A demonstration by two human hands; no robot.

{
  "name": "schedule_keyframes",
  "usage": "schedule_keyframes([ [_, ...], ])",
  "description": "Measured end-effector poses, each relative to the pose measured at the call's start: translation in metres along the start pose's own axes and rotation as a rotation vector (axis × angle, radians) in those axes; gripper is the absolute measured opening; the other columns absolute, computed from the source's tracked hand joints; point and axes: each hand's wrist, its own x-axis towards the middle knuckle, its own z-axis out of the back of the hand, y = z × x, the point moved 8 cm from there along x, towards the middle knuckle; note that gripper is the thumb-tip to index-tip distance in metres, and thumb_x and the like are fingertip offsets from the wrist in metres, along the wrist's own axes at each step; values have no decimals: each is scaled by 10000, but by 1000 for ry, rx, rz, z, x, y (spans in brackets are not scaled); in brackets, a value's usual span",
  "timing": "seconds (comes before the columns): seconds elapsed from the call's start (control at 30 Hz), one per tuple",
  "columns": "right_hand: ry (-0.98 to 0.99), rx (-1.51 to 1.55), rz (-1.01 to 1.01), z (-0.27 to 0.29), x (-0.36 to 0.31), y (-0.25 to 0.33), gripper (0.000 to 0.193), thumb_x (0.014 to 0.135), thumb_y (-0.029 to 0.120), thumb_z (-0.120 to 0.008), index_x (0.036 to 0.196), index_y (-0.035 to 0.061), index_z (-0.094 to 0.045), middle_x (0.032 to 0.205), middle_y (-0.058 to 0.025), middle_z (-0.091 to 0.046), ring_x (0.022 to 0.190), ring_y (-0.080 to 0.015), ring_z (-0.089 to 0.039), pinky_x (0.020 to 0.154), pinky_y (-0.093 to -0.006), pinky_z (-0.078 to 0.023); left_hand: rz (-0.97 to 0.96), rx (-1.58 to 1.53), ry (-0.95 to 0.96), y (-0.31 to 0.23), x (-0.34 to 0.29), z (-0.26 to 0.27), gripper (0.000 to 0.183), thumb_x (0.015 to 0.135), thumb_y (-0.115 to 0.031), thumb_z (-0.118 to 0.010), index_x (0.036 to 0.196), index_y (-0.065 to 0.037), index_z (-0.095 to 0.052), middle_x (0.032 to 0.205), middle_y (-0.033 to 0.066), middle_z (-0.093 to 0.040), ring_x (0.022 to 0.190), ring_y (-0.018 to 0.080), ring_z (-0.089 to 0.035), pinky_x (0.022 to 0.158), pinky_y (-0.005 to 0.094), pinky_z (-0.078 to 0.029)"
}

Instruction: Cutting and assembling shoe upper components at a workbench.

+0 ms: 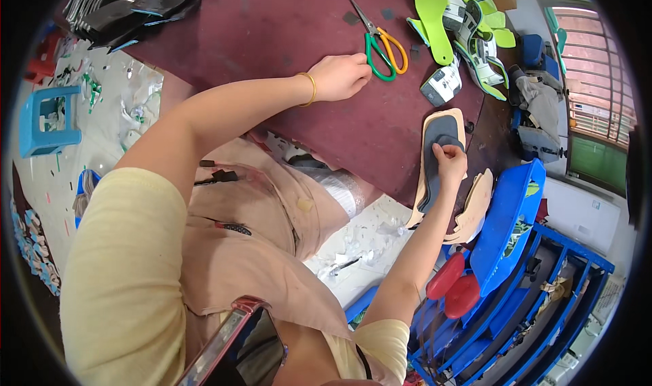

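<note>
My left hand (339,78) rests palm down on the dark red tabletop with its fingers curled closed, and nothing shows in them. Just beyond its fingertips lies a pair of scissors (382,46), blades slightly apart, with one green and one orange handle. At the right, my right hand (449,163) pinches a dark grey insole-shaped piece (446,139) at the top of a small pile. Under it lie another long dark grey piece (430,162) and a tan insole-shaped board (460,116), partly covered by the hand. More tan pieces (473,209) lie beside my right wrist.
Several bright green and white shoe-upper pieces (435,26) are heaped at the far right. Black glossy pieces (146,2) are stacked at the far left. A blue bin (506,230) stands at the right above blue racks (577,250). A blue stool (51,121) is on the littered floor.
</note>
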Motion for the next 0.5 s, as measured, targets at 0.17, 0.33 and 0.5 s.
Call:
schedule_keyframes([
  [0.17, 82, 185, -53, -4, 2, -4, 213, 698, 196, -752, 758, 13, -661, 721, -96, -580, 704, -216, -584, 691, -330, -476, 27, 26, -4, 3, 0, 0, 57, 841, -148, -532, 866, -105, -561, 899, 67, -521, 810, 268, -574, 681, 397, -479],
  [0.33, -108, -100, 174, 0, -8, 14, 116, 741, 116, -637, 793, 16, -666, 819, -143, -600, 737, -281, -605, 680, -356, -474, 75, 106, -52, -25, 6, -11, 114, 846, -163, -523, 940, -142, -585, 926, 67, -563, 870, 281, -583, 712, 404, -498],
  [0.5, -79, -4, 203, -1, -7, 12, 198, 752, 201, -689, 774, 9, -649, 809, -145, -593, 734, -275, -586, 678, -363, -464, -276, -307, 88, -129, 19, -101, 298, 811, -62, -520, 1109, -56, -516, 994, 129, -578, 967, 294, -559, 834, 398, -422],
])
